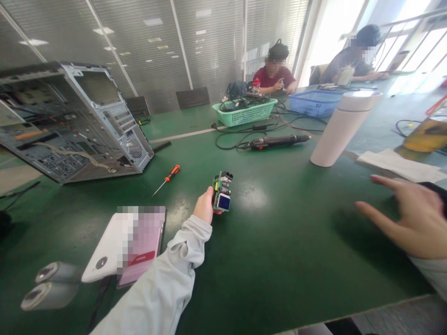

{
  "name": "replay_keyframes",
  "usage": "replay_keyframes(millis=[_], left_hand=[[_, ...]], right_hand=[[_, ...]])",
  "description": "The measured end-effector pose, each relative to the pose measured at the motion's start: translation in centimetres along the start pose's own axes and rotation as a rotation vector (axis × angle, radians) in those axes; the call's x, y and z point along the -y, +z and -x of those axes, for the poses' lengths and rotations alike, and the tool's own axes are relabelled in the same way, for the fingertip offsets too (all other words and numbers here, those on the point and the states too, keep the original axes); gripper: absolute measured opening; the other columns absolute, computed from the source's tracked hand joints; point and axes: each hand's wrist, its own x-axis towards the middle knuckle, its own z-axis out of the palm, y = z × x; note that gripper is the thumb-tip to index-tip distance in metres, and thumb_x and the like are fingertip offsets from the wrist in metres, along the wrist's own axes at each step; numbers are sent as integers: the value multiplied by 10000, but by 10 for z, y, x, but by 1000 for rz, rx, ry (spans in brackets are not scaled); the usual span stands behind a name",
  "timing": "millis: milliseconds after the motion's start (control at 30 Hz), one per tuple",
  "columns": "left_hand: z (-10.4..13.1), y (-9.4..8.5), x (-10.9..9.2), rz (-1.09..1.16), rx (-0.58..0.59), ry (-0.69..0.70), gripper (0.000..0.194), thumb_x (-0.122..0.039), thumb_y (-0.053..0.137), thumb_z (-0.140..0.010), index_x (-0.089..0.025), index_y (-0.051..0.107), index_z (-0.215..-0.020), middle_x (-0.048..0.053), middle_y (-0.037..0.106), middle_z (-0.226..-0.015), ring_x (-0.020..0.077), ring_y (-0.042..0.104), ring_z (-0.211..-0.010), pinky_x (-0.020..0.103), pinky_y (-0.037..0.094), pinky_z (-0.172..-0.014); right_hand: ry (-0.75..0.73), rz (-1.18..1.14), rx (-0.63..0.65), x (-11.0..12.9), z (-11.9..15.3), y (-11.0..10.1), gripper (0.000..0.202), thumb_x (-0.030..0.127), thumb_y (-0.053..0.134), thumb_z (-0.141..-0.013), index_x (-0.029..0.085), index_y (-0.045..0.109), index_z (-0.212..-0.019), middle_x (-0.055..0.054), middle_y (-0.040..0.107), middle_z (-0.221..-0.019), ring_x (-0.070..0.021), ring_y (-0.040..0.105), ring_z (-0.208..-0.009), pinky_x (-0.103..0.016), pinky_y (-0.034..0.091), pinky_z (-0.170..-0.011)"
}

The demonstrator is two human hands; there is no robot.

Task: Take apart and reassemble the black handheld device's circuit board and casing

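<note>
My left hand (205,207) is closed around a small green circuit board (223,186) with a little dark screen and black parts at its top end. It holds the board above the green table, near the middle of the view. At the right, my right hand (412,211) is raised with thumb and forefinger stretched apart, slightly blurred. A black object (435,190) lies partly hidden behind that hand, and I cannot make out what it is. An orange-handled screwdriver (172,173) rests to the left of the board.
An open computer case (104,174) stands at the left. Behind are an electric screwdriver (279,141), a green basket (240,118) of cables and a blue basket (314,104). A pale tumbler (340,130) stands right. Tape rolls (52,295) lie front left. Two people sit beyond.
</note>
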Motion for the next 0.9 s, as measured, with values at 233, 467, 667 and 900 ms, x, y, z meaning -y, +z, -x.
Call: replay_keyframes(millis=[233, 467, 667, 900], left_hand=[[5, -2, -5, -92, 66, 45, 444, -508, 490, -749, -122, 609, -564, 37, 585, -432, 140, 530, -384, 234, 403, -406], [15, 0, -12, -305, 172, 175, 408, -430, 422, -794, -163, 613, -552, 35, 630, -515, 175, 560, -552, 260, 414, -577], [16, 1, -6, -474, 249, 305, 393, -441, 418, -780, -174, 601, -557, 20, 618, -568, 174, 514, -596, 261, 372, -598], [19, 3, -11, -448, 261, 288, 381, -464, 473, -734, -172, 569, -509, -1, 561, -496, 155, 477, -549, 263, 363, -574]], right_hand=[[95, -363, 422, 105, -13, 117, 424, 493, 432, -860, 190, 472, -1153, -80, 518, -1085, -203, 470, -1043, -396, 387, -919], [422, -799, 603, 144, -45, 167, 593, 687, 336, -794, 116, 483, -865, -12, 501, -531, -80, 376, -449, -198, 312, -462], [430, -883, 735, 142, -54, 159, 650, 755, 387, -710, 117, 484, -776, -8, 474, -503, -74, 383, -424, -186, 259, -412], [452, -922, 898, 141, -59, 152, 454, 568, 532, -723, 117, 499, -754, 6, 485, -514, -70, 432, -452, -158, 286, -421]])
